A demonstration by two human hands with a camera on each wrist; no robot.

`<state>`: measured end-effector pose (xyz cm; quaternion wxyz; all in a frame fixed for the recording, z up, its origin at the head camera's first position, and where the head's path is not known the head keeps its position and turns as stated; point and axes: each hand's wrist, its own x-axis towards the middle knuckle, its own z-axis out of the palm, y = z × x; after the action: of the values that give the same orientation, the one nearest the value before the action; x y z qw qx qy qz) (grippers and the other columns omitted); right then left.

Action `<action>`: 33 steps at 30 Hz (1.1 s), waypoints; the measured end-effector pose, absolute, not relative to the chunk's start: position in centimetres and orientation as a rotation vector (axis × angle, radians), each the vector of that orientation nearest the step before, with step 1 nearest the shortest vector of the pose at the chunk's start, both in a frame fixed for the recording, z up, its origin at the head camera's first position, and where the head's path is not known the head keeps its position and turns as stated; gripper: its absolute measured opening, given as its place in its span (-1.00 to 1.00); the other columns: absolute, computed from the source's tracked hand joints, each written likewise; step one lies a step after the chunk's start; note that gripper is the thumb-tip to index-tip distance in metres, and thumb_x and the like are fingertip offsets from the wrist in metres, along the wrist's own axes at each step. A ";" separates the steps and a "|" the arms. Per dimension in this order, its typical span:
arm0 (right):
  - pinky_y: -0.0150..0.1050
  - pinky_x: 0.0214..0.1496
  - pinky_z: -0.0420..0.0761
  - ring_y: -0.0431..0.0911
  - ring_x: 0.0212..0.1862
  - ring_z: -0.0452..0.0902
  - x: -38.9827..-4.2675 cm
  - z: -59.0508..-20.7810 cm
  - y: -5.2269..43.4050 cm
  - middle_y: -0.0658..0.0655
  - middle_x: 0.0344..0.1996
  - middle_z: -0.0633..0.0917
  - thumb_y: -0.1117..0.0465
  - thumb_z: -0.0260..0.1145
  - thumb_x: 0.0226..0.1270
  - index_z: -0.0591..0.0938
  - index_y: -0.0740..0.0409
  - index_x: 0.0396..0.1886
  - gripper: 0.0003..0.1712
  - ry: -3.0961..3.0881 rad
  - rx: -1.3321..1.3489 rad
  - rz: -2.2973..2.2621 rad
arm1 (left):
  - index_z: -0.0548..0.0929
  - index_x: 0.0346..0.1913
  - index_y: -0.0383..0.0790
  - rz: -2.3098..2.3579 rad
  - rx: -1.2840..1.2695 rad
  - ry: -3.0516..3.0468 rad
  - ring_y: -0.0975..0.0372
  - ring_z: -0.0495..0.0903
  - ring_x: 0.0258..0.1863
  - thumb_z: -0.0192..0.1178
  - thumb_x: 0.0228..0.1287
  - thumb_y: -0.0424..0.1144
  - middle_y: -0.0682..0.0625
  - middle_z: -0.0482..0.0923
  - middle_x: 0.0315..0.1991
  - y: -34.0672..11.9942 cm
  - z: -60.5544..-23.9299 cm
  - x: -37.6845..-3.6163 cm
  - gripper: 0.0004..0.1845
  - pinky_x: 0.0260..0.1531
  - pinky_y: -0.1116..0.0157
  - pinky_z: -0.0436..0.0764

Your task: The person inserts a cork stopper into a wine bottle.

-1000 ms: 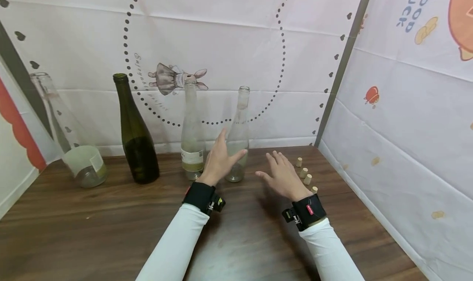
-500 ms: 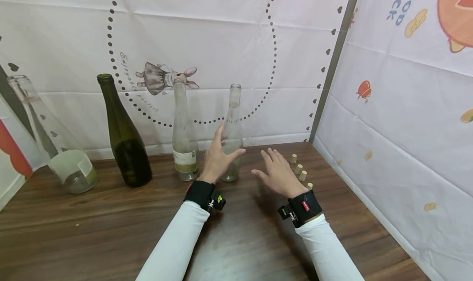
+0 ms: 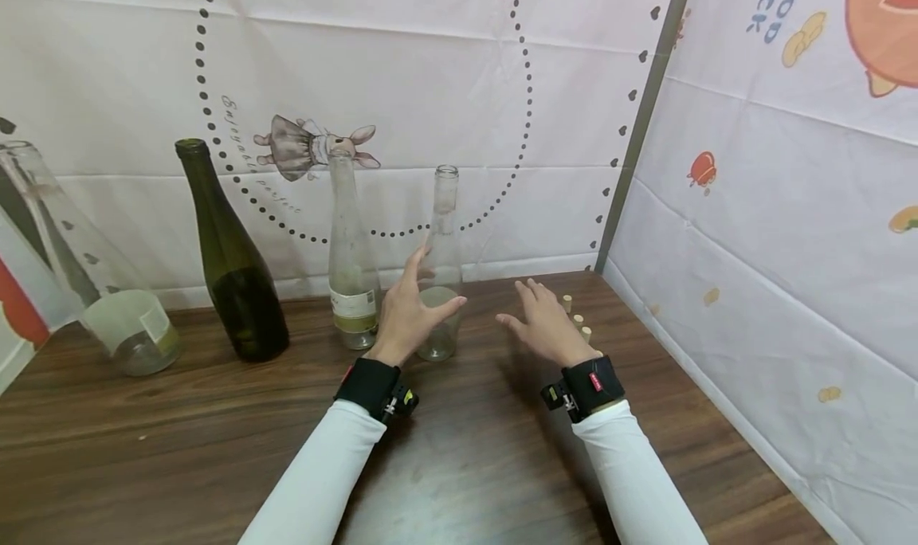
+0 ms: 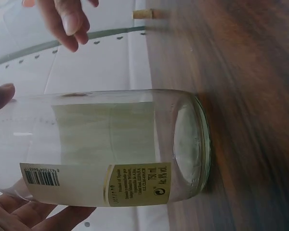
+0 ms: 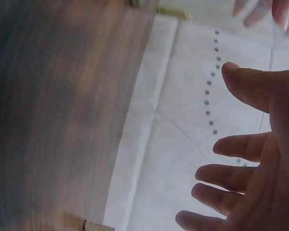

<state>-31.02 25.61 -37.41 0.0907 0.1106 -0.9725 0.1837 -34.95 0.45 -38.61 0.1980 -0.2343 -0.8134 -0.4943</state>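
A dark wooden tabletop (image 3: 215,449) fills the lower frame, bottles lined along its back edge. Right of centre stands the clear bottle (image 3: 439,290), upright, just beside a labelled one (image 3: 351,282). The left hand (image 3: 409,314), fingers spread wide, cups its lower body; whether they touch yet is hard to tell. The right hand (image 3: 548,330) hovers open near the small corks (image 3: 577,320). A good grip would likely wrap low on the body, keeping the bottle upright.

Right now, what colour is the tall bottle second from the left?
Dark olive green glass bottle, clearest in the head view.
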 end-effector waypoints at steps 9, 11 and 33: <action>0.26 0.55 0.19 0.37 0.58 0.14 -32.4 -36.3 28.4 0.52 0.54 0.27 -0.03 0.25 0.66 0.20 0.48 0.60 -0.14 -2.847 0.179 0.709 | 0.20 0.63 -0.09 -1.270 -0.698 -2.263 -0.09 0.72 0.04 0.63 0.14 -0.02 -0.21 0.70 0.12 -0.6 -39.2 -33.3 0.08 -0.15 -0.06 0.68; 0.27 0.55 0.20 0.38 0.57 0.14 -32.4 -36.1 29.1 0.53 0.54 0.27 -0.03 0.24 0.66 0.19 0.48 0.61 -0.14 -2.846 0.134 0.721 | 0.21 0.62 -0.08 -1.276 -0.712 -2.264 -0.08 0.72 0.04 0.63 0.13 -0.03 -0.17 0.71 0.11 -0.9 -39.1 -32.8 0.07 -0.13 -0.04 0.67; 0.05 -0.20 0.59 0.13 -0.29 0.58 -28.0 -35.3 33.6 0.26 -0.35 0.71 0.01 0.49 0.35 0.72 0.47 -0.21 -0.50 -3.137 -0.284 0.512 | 0.27 0.58 0.00 -1.312 -0.796 -2.214 -0.01 0.71 0.10 0.69 0.05 -0.11 -0.19 0.72 0.09 -3.9 -39.1 -31.0 0.07 0.05 -0.06 0.64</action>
<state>-27.99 33.58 -35.30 -0.0246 -0.0890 -0.9827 0.1604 -30.96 -3.88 -39.11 0.2221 -0.2882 -0.8013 -0.4749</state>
